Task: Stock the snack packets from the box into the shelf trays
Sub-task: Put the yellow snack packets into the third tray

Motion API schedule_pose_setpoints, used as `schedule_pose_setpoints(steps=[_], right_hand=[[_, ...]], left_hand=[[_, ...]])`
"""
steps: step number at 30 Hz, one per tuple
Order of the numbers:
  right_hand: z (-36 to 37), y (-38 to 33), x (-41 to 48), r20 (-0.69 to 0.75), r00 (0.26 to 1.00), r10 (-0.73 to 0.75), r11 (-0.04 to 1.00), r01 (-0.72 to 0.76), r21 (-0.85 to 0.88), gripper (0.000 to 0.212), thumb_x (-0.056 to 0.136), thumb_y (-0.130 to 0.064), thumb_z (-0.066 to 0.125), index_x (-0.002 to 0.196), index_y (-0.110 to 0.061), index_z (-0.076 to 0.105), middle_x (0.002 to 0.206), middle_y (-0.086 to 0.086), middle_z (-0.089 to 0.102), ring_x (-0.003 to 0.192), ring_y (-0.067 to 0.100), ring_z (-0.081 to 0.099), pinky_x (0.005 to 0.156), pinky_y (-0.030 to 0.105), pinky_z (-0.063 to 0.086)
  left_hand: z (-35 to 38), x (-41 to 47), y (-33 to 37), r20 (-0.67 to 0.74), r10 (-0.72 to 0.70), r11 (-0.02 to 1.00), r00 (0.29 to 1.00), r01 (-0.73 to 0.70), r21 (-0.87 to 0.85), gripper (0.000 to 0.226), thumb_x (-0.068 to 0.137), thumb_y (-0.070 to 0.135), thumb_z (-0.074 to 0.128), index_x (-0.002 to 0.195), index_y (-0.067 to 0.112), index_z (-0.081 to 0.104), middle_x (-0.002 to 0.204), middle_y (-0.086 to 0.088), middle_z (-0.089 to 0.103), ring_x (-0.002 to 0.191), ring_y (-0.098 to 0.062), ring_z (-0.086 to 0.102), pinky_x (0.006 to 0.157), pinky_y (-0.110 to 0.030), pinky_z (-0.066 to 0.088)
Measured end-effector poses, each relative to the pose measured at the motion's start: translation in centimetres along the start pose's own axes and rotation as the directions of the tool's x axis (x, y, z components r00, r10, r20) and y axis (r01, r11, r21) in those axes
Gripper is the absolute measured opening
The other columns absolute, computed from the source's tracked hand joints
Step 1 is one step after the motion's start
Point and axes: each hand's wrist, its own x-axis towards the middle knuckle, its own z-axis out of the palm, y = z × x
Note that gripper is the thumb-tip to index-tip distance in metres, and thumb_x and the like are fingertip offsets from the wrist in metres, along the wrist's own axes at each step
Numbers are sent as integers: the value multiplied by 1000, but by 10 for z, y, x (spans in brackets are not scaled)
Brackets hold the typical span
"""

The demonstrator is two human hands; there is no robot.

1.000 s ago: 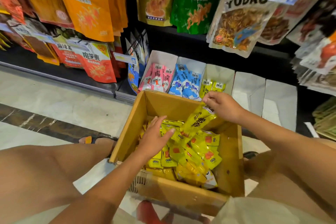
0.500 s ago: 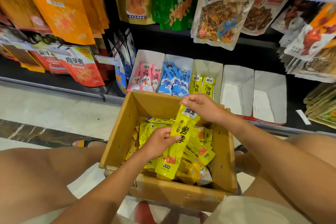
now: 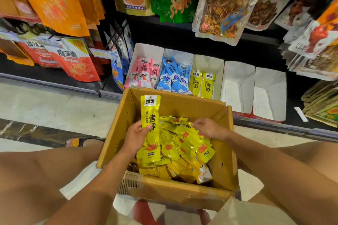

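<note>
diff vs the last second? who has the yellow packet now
The yellow packet passed from the right hand to the left hand, which now grips its middle and holds it upright over the box. The right hand let go and dropped onto the loose packets; whether it grips one is unclear. Unchanged: the third tray holds two packets.

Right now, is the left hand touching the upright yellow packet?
Touching. The head view shows the left hand gripping the upright yellow packet at its middle, thumb laid across its front.
</note>
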Motion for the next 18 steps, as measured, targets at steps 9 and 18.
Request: schedule_pose_setpoints(steps=[9,18], right_hand=[[88,48,31,-23,995,102,977,-104,-185,36,94,-23,60,130,-21,63,112,9,67,73,15,60,56,20,40],[82,-1,86,-56,927,372,728,-253,638,42,99,-9,53,139,-19,53,85,5,57,67,16,49,60,26,41]], left_hand=[[-7,15,-20,-84,-86,995,993,82,-50,17,101,9,63,113,17,72,109,-4,79,106,-25,74,94,-53,58],[-8,21,-29,-130,-134,990,983,138,25,14,102,19,64,107,28,74,104,7,79,100,-16,75,93,-51,58]])
